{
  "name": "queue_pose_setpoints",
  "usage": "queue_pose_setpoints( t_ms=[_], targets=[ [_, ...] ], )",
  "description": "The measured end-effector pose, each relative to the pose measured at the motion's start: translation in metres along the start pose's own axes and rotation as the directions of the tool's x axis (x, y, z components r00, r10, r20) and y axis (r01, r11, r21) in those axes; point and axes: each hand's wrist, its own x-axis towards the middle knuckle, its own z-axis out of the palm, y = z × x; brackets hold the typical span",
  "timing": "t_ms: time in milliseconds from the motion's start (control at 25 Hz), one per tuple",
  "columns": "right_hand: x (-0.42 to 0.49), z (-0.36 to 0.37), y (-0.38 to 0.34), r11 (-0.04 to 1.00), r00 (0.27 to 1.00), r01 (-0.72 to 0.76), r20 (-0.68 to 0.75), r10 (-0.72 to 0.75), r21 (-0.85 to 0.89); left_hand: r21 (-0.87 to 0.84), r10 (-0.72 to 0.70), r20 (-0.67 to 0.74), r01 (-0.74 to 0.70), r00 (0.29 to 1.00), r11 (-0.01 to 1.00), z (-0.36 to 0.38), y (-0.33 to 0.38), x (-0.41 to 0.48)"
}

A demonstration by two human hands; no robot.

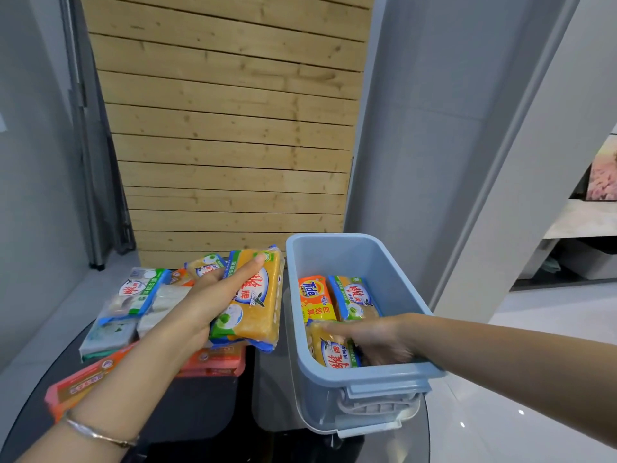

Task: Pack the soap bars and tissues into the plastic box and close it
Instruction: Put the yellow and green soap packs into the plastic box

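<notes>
The packing is under way and well short of done. The right hand (370, 340) is reaching down into the plastic box (367, 374), which is standing on the right side of the table, and is lying over the near soap bar (329, 350) at the box's near end. The motion is blurring the fingers, so I cannot tell whether they are gripping that bar or only pressing it flat. Farther in, a Tide bar (315, 300) and a green-wrapped bar (355, 297) are lying side by side on the box floor.

The left hand (207, 304) is holding the yellow soap bar (253, 305) just left of the box and clear of the table, with the thumb across its face and the fingers curled round behind.

In my judgement the next move is to free the right hand and carry the held bar over the left wall, laying it flat in the space that is left. Much is still waiting on the left: the tissue packs (110, 335), a white-wrapped soap bar (142, 290), another small yellow bar (204, 266) at the far side, and the orange packs (80, 385) nearer. I am not making out a lid anywhere, so closing is a long way off.

Everything is sitting on a dark, glossy table (187, 412) with a rounded edge. A wooden slat panel (227, 128) is standing behind it between grey walls, and on the far right an opening is showing another room with a pale floor.
</notes>
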Motion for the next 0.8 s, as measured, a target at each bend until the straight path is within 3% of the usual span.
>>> queue_pose_setpoints(
  t_ms=[240, 440, 520, 600, 680, 760, 800],
  targets=[
    [0.017, 0.011, -0.001, 0.979, 0.997, -0.041, -0.072, 0.027, -0.200, -0.018, 0.001, 0.009, -0.001, 1.000, 1.000, 0.005, 0.002, -0.001],
    [0.012, 0.005, -0.007, 0.996, 0.997, -0.034, -0.074, 0.028, -0.082, 0.003, 0.006, -0.010, -0.006, 1.000, 1.000, 0.001, 0.001, 0.001],
    [-0.002, -0.004, -0.012, 0.988, 0.997, -0.049, -0.061, 0.040, -0.145, 0.009, 0.026, 0.003, -0.026, 1.000, 1.000, 0.003, 0.008, 0.002],
    [-0.022, -0.019, -0.021, 0.970, 0.992, 0.098, -0.059, -0.113, -0.221, -0.008, 0.088, 0.032, -0.087, 0.996, 0.996, 0.010, 0.020, 0.006],
    [-0.042, -0.037, -0.033, 0.889, 0.890, 0.378, -0.162, -0.426, -0.259, 0.023, 0.148, 0.103, -0.151, 0.984, 0.988, 0.026, 0.033, 0.012],
    [-0.054, -0.059, -0.039, 0.745, 0.640, 0.573, -0.380, -0.668, -0.343, 0.140, 0.153, 0.207, -0.184, 0.966, 0.973, 0.054, 0.038, 0.019],
    [-0.054, -0.069, -0.039, 0.688, 0.507, 0.625, -0.478, -0.717, -0.368, 0.220, 0.138, 0.253, -0.196, 0.958, 0.956, 0.069, 0.038, 0.023]
  ],
)
